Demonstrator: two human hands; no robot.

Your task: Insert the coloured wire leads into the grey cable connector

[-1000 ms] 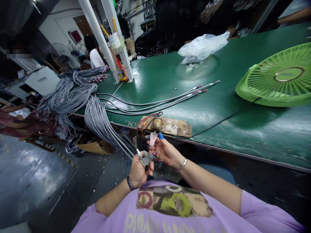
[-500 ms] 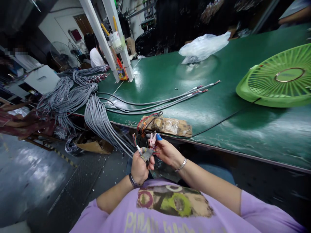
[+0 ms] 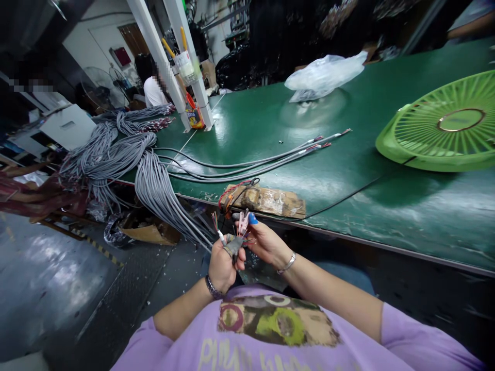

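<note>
Wire work beside the table [image 3: 348, 170]: left hand [image 3: 221, 267] clenched on a cable [image 3: 195, 236], right hand [image 3: 267, 242] at 2 o'clock pinching a pink piece [image 3: 243, 222]; firm fingers [image 3: 252, 218] should keep strands [image 3: 214, 218] apart.

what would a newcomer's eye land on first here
Most striking are the thick bundle of grey cables spilling off the left edge of the dark green table, and the bright green plastic fan lying at its right end. Low in the middle, the left hand grips a grey cable end with splayed coloured wires, while the right hand pinches a small pale piece above it.
</note>
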